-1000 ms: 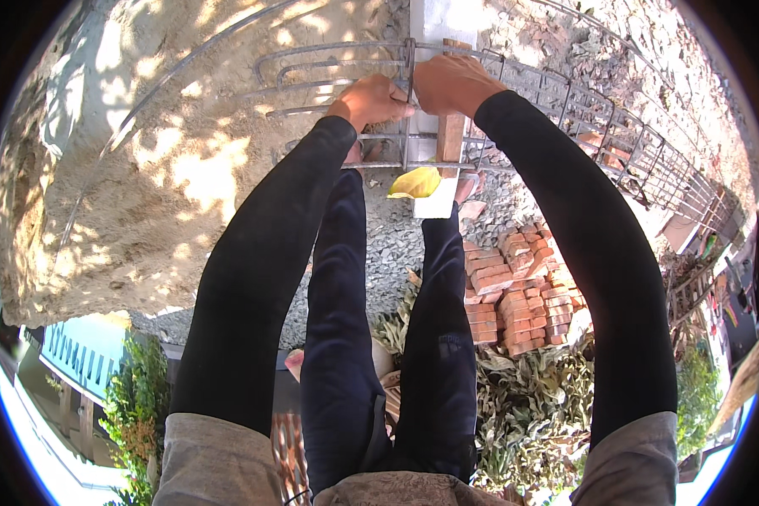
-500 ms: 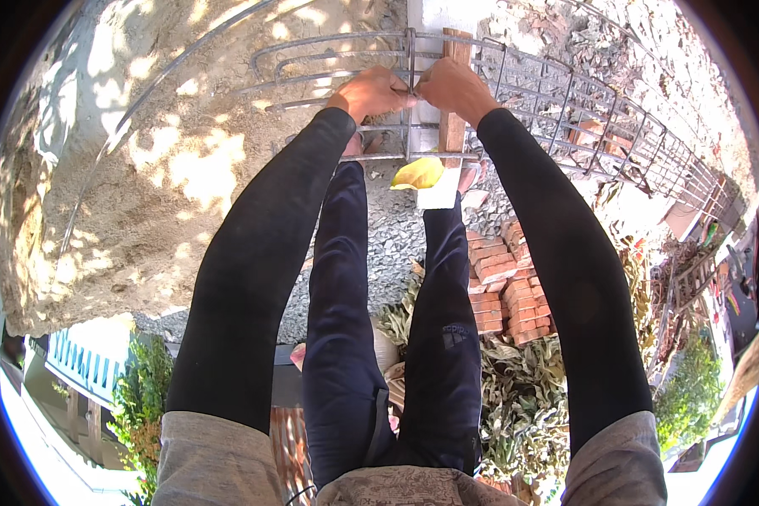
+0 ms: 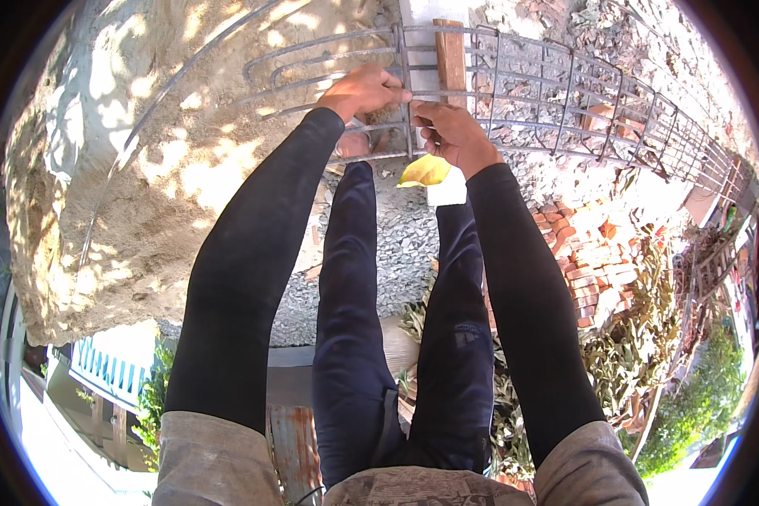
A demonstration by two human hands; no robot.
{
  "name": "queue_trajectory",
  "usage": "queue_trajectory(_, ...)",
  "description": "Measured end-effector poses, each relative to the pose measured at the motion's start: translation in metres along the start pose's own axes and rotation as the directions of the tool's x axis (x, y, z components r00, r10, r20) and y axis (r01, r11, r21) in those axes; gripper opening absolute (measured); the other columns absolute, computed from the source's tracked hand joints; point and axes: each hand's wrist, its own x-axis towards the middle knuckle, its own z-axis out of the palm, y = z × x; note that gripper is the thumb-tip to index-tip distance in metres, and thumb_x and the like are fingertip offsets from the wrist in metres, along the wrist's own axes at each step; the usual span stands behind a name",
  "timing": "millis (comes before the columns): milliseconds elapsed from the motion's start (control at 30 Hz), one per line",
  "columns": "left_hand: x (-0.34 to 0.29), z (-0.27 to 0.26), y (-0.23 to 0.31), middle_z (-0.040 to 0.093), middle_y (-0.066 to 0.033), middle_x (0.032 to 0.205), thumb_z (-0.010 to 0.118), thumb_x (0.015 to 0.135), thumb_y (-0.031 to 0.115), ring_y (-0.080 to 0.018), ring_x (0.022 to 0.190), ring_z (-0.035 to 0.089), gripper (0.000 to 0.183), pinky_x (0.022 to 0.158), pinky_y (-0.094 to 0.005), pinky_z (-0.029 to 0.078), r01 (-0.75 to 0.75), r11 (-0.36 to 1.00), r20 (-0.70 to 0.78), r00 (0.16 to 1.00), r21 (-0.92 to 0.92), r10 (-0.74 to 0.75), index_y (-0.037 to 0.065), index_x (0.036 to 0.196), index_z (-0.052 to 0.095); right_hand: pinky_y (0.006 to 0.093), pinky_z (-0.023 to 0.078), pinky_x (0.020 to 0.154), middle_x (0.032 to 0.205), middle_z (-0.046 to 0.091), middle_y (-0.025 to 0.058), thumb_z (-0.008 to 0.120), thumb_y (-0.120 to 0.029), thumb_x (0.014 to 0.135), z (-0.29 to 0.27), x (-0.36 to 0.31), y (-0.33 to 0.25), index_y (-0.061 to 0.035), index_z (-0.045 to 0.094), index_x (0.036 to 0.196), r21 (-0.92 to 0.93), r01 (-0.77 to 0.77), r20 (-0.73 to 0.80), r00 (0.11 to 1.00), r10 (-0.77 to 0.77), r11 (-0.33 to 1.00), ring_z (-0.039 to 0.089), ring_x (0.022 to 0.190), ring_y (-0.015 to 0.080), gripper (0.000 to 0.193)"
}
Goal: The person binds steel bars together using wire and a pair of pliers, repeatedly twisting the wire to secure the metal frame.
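Observation:
A long steel rebar cage crosses in front of me, its open bar ends at the left. My left hand is closed, its fingertips gripping an upright stirrup where it meets a lengthwise bar. Just right of that stirrup and slightly nearer, my right hand has its thumb and fingers curled together. Anything between those right fingertips is too small to make out. A brown wooden strip stands behind the cage bars. Below my right hand, a yellow leaf lies against a white slab.
Pale, sunlit earth rises on the left. Grey gravel covers the ground around my legs. Red bricks are piled to the right, with dried leaves beside them. The cage runs far off to the right.
My right hand has come down and turned, moving a little away from the stirrup. The left hand stays at the stirrup. The view has shifted, showing more of the brick pile.

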Motion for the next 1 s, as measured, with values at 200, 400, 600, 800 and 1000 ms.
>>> queue_trajectory(200,-0.004,-0.001,0.009,0.073,-0.0107,0.081,0.069,0.093,0.05,-0.0175,0.055,0.066,0.047,0.04,-0.0358,0.05,0.02,1.0,0.011,1.0,0.014,-0.02,0.01,0.116,0.076,0.0263,0.041,0.053,0.082,0.063,-0.0019,0.074,-0.024,0.093,-0.007,0.009,-0.008,-0.0085,0.069,0.095,-0.081,-0.05,-0.023,0.999,0.048,0.996,0.051,0.066,0.009,0.017)
queue_trajectory(400,-0.004,0.001,0.005,0.075,-0.0106,0.087,0.068,0.093,0.055,-0.0145,0.053,0.063,0.056,0.039,-0.0318,0.047,0.027,0.995,-0.076,0.996,-0.098,-0.035,0.007,0.12,0.074,0.0266,0.034,0.047,0.071,0.058,-0.0007,0.071,-0.02,0.089,0.01,-0.006,-0.014,-0.0044,0.068,0.082,-0.32,0.127,-0.147,0.972,-0.181,0.939,0.047,0.057,0.0088,0.017)
queue_trajectory(600,0.005,0.007,0.004,0.071,-0.0058,0.085,0.064,0.096,0.054,-0.0178,0.063,0.071,0.055,0.049,-0.0331,0.05,0.054,0.997,-0.039,0.998,-0.053,-0.056,0.005,0.117,0.073,0.0308,0.035,0.047,0.061,0.052,0.0012,0.069,-0.025,0.087,0.002,0.003,-0.027,-0.0033,0.069,0.074,-0.45,0.135,-0.08,0.978,-0.191,0.883,0.047,0.054,0.0127,0.025)
queue_trajectory(800,0.003,0.009,0.004,0.07,-0.0092,0.078,0.066,0.095,0.054,-0.0216,0.074,0.069,0.048,0.069,-0.0403,0.057,0.072,0.995,-0.08,0.994,-0.07,-0.077,0.008,0.103,0.077,0.0468,0.057,0.072,0.086,0.073,0.02,0.064,-0.029,0.089,0.026,-0.002,-0.019,-0.0088,0.079,0.092,-0.959,0.144,-0.047,0.769,-0.637,0.245,0.071,0.082,0.0379,0.025)
queue_trajectory(1000,0.008,0.025,-0.008,0.067,-0.0101,0.072,0.065,0.095,0.052,-0.0223,0.069,0.066,0.049,0.068,-0.0394,0.054,-0.087,0.986,-0.264,0.957,0.142,0.122,0.004,0.094,0.077,0.0481,0.058,0.075,0.091,0.074,0.0225,0.061,-0.021,0.09,0.027,-0.028,-0.022,-0.0089,0.078,0.093,-0.99,0.122,0.053,0.77,-0.636,0.066,0.073,0.088,0.0399,0.021)
